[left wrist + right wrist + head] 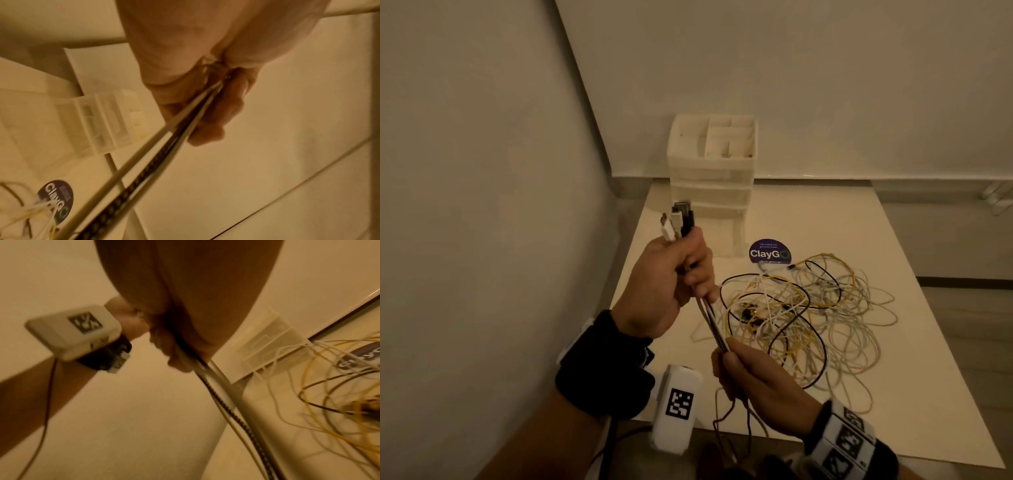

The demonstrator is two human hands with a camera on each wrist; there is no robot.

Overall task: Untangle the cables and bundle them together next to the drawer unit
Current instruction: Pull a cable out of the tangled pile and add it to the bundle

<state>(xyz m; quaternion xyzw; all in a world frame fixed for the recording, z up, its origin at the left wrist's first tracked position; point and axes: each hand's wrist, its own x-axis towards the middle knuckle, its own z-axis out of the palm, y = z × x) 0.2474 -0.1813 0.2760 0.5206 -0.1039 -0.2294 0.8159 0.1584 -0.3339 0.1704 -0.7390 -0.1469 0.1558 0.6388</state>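
My left hand (671,274) is raised above the table's left side and grips several cable ends, whose white and black plugs (678,219) stick up out of the fist. The gathered cables (714,322) run taut down to my right hand (750,377), which grips them lower, near the front edge. Both wrist views show the same white and braided black strands (156,155) (222,395) held in a fist. A loose tangle of white, yellow and black cables (818,315) lies on the white table (893,240). The white drawer unit (712,178) stands at the back left.
A round purple ClayGo sticker (769,252) lies on the table just right of the drawer unit. Walls close in on the left and behind. The table's front edge (859,448) runs under my right wrist. Some cable hangs over that edge.
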